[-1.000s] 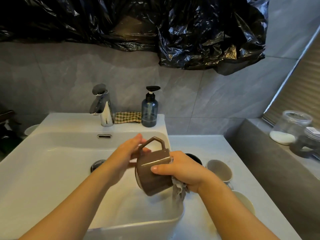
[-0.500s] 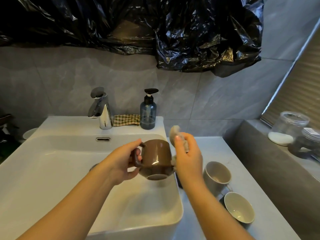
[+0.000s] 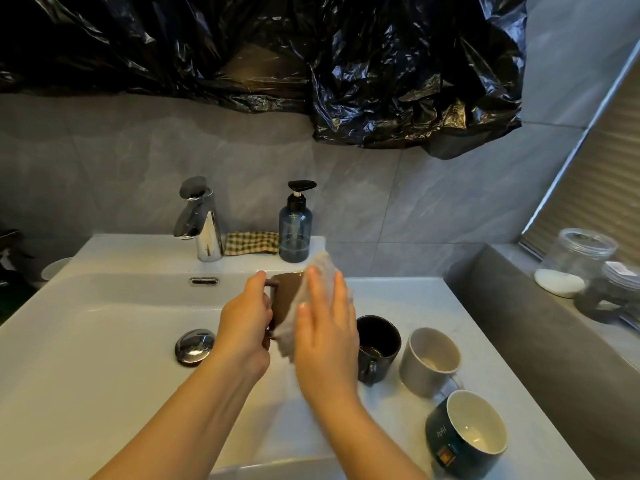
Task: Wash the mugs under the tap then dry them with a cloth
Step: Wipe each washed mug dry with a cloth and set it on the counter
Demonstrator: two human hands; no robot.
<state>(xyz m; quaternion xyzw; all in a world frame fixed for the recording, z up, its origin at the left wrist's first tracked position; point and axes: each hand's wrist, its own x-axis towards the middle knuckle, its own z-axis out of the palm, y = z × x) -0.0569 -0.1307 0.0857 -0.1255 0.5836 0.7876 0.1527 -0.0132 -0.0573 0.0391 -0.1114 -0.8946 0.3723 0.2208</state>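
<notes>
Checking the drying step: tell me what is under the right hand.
A white cloth lies under the right hand, pressed against the brown mug, which the left hand holds by its handle. The cloth and hand cover the mug's right side.

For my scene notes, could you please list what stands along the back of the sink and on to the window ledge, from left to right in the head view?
tap → checked cloth → blue soap bottle → glass jar
</notes>
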